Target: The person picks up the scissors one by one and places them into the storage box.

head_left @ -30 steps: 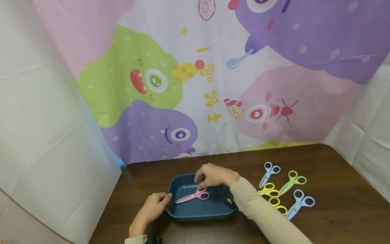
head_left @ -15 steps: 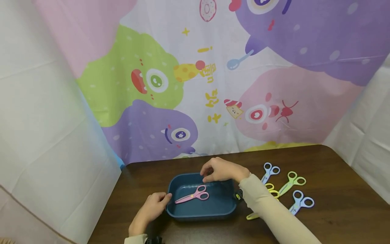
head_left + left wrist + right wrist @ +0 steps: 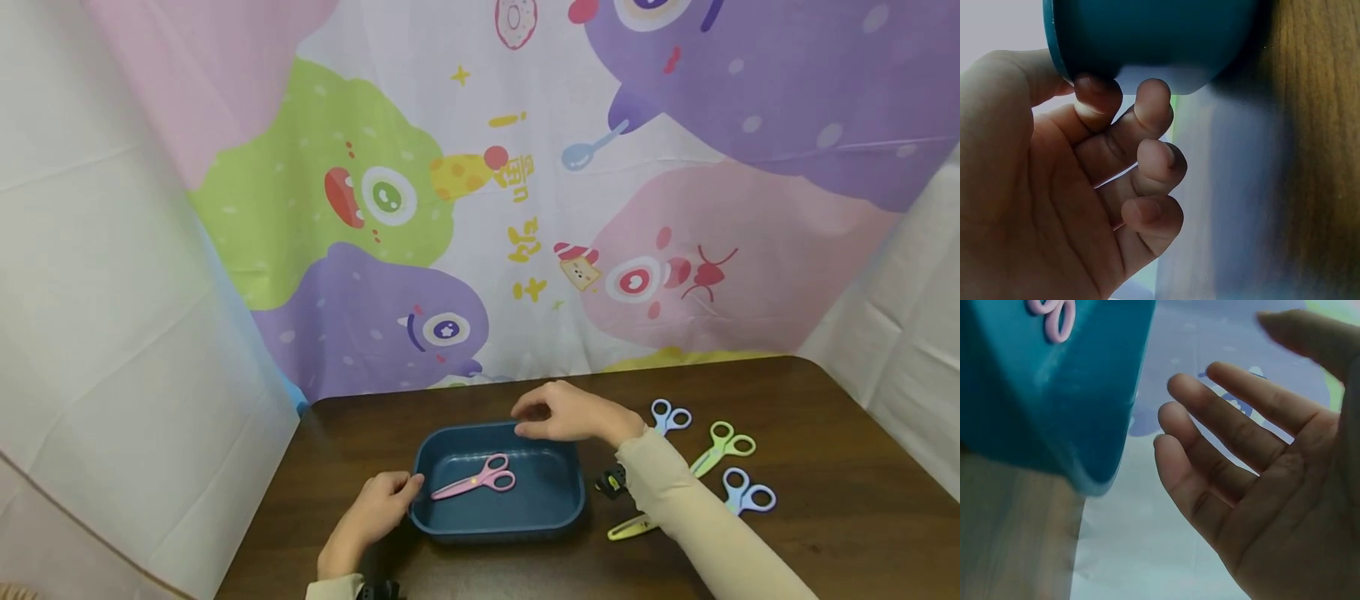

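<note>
Pink scissors (image 3: 476, 481) lie on the floor of a dark blue plastic basin (image 3: 525, 529), handles toward the right. My left hand (image 3: 375, 508) pinches the basin's left rim, thumb over the edge; in the left wrist view the index fingertip meets the outer wall (image 3: 1147, 37) and the other fingers curl below it. Above the basin's back right rim hovers my right hand (image 3: 573, 414), holding nothing. Its fingers (image 3: 1229, 419) are spread and relaxed in the right wrist view, apart from the basin wall.
Right of the basin lie blue scissors (image 3: 671, 417), green scissors (image 3: 723, 447), another blue pair (image 3: 748, 493) and a yellow blade (image 3: 632, 527), partly hidden by the right sleeve (image 3: 697, 508). A printed cloth (image 3: 420, 250) hangs behind the brown table (image 3: 847, 500).
My right hand has risen off the pink scissors and drawn back to the right, leaving them in the basin. The left hand keeps its place on the rim.
</note>
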Demonstrator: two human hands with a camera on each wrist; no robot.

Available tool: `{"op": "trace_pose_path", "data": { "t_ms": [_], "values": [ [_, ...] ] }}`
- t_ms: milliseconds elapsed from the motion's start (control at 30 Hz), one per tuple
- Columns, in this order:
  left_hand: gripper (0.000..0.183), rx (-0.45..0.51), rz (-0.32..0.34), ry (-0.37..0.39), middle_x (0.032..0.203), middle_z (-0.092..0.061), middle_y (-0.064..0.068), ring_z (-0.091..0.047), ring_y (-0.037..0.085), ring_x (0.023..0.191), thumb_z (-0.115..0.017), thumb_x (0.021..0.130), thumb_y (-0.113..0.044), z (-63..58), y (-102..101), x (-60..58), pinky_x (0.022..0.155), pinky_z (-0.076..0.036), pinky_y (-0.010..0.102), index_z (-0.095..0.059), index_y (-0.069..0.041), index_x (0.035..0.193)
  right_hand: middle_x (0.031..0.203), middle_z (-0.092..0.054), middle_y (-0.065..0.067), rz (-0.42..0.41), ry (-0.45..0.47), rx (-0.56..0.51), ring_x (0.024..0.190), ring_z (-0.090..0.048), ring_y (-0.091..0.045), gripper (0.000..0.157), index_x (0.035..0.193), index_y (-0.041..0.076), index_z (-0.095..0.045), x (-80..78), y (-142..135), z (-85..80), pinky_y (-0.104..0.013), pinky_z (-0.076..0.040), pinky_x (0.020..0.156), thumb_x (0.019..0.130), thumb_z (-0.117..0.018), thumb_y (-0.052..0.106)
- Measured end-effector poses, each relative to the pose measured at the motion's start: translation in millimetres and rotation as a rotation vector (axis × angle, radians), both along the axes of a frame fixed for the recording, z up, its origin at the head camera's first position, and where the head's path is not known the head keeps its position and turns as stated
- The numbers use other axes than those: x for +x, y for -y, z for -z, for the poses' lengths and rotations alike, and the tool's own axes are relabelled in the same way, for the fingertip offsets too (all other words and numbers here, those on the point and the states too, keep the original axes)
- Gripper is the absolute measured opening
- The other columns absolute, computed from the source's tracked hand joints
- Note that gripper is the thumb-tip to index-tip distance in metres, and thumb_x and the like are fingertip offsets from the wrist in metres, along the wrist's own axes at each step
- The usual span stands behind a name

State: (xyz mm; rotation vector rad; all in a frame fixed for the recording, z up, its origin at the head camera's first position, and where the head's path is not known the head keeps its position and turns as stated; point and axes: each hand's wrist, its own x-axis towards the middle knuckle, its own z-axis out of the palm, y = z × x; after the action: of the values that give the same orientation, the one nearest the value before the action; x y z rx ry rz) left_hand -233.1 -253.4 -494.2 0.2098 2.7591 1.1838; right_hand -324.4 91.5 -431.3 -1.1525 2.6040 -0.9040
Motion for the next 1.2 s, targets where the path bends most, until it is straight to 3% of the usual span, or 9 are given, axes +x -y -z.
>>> {"op": "trace_pose_path", "data": {
  "t_ms": [133,367,533,1200],
  "values": [
    [0.042,-0.002,0.003,0.006,0.061,-0.05,-0.001,-0.047,0.013,0.056,-0.055,0.107,-0.029,1.3,1,-1.4,0.054,-0.036,0.027,-0.055,-0.009,0.071,0.116,-0.073,0.0,0.014,0.011,-0.015,0.101,-0.066,-0.01,0.048,0.131,0.015,-0.069,1.7,-8,1.7,-0.035,-0.056,0.094,0.096,-0.068,0.048],
    [0.042,0.004,0.005,0.005,0.061,-0.05,-0.002,-0.048,0.012,0.055,-0.054,0.108,-0.03,3.8,4,-1.1,0.054,-0.037,0.027,-0.055,-0.009,0.071,0.143,-0.06,-0.007,0.059,0.032,0.003,0.129,-0.061,-0.027,0.072,0.152,0.015,-0.047,6.7,-24,7.5,-0.049,-0.051,0.104,0.096,-0.067,0.055],
    [0.042,0.006,0.006,-0.005,0.06,-0.05,-0.003,-0.047,0.011,0.054,-0.054,0.108,-0.029,4.8,4,-1.3,0.053,-0.037,0.026,-0.055,-0.009,0.071,0.147,-0.056,-0.011,0.104,0.023,0.006,0.134,-0.056,-0.03,0.082,0.159,0.019,-0.036,12.3,-37,12.4,-0.056,-0.047,0.107,0.094,-0.067,0.058],
    [0.042,0.02,0.009,-0.006,0.06,-0.05,-0.002,-0.047,0.012,0.054,-0.055,0.107,-0.029,2.4,2,-1.9,0.053,-0.037,0.027,-0.054,-0.008,0.07,0.159,-0.045,-0.014,0.216,-0.047,0.01,0.145,-0.044,-0.039,0.081,0.16,0.017,-0.035,26.1,-102,27.8,-0.064,-0.038,0.112,0.096,-0.065,0.057]
  ]
}}
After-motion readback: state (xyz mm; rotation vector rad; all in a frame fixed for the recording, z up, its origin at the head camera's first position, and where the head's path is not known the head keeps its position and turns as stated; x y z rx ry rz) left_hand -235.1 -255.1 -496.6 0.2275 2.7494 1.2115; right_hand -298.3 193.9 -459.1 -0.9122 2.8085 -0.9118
